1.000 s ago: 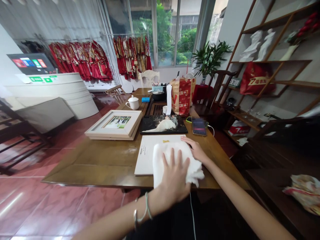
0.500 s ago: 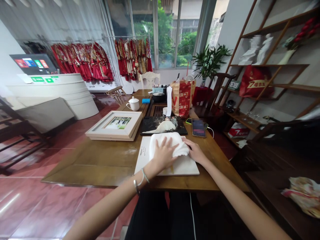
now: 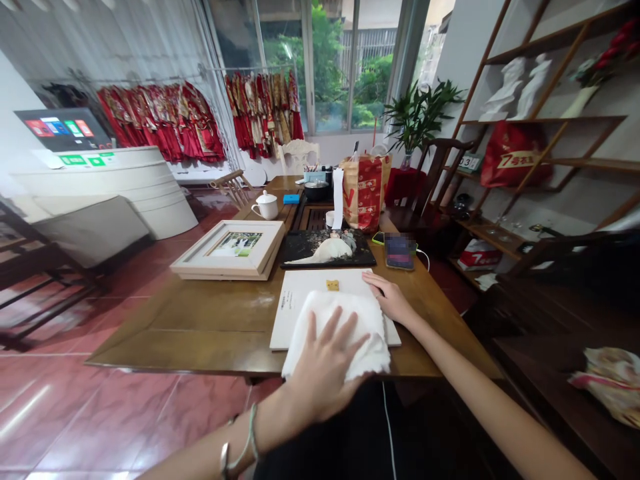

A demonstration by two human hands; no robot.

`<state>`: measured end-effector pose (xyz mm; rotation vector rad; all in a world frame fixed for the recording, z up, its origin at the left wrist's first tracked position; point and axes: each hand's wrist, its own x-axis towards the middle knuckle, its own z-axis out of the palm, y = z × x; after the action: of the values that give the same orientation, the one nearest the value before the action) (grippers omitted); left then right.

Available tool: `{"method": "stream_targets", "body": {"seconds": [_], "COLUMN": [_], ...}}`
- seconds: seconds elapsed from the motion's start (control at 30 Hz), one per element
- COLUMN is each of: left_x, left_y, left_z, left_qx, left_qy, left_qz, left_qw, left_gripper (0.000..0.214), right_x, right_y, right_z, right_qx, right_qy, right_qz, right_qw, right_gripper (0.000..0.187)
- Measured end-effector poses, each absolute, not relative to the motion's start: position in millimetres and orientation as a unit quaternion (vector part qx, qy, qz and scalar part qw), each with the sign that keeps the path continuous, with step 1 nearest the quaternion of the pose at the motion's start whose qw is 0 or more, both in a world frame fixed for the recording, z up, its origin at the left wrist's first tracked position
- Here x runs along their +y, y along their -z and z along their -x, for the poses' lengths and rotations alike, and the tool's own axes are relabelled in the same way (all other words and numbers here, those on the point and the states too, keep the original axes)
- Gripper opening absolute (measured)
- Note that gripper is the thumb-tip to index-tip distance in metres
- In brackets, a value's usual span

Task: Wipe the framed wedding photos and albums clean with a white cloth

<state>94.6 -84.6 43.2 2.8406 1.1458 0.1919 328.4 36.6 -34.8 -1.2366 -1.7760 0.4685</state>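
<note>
A white board point(image 3: 295, 293) lies flat near the front edge of the wooden table, with small print at its left and a yellowish metal piece point(image 3: 333, 285) near its top. My left hand point(image 3: 327, 363) lies spread, palm down, on a folded white cloth point(image 3: 345, 310). The cloth covers the lower part of the board and reaches over the table's front edge. My right hand point(image 3: 390, 297) rests on the board's upper right edge, its fingers stretched out over the corner.
Behind the board lies a dark picture panel point(image 3: 330, 250). Stacked picture frames point(image 3: 230, 248) stand to its left, a phone point(image 3: 400, 252) with a white cable to its right. Farther back are a lidded white cup point(image 3: 267, 205) and a red-and-tan paper bag point(image 3: 366, 193).
My left hand has drawn the cloth toward me, from the board's upper part down to its near edge. The yellowish piece now shows. My right hand stays at the board's right edge.
</note>
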Motion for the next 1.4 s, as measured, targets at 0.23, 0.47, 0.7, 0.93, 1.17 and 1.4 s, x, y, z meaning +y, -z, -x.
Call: {"method": "stream_targets", "body": {"seconds": [0.23,0.47,0.7,0.93,1.17,1.4], "left_x": [-63.3,10.6,-14.3,-97.4,-77.7,10.7], "left_y": [-42.9,-41.0,-40.6,-32.5,-32.0,-37.4], "left_z": [-96.1,-89.9,-69.7,-74.2,-90.3,-83.7], "left_qx": [0.439,0.504,0.481,0.403,0.446,0.524], "left_qy": [-0.072,-0.065,-0.057,-0.061,-0.082,-0.062], "left_qz": [-0.896,-0.861,-0.875,-0.913,-0.891,-0.849], "left_qw": [0.015,-0.009,-0.009,0.024,0.023,-0.015], "left_gripper": [0.051,0.050,0.048,0.071,0.055,0.050], "right_x": [35.9,37.0,36.2,35.9,36.0,36.1], "right_y": [33.8,34.1,32.7,33.6,34.3,32.8], "right_z": [-329.4,-329.2,-327.6,-327.3,-329.1,-328.3], "right_qx": [-0.722,-0.722,-0.719,-0.718,-0.722,-0.723], "right_qy": [-0.183,-0.178,-0.181,-0.181,-0.178,-0.175], "right_qz": [0.503,0.507,0.509,0.509,0.508,0.509], "right_qw": [0.438,0.435,0.437,0.438,0.436,0.433], "right_gripper": [0.037,0.038,0.038,0.038,0.038,0.038]}}
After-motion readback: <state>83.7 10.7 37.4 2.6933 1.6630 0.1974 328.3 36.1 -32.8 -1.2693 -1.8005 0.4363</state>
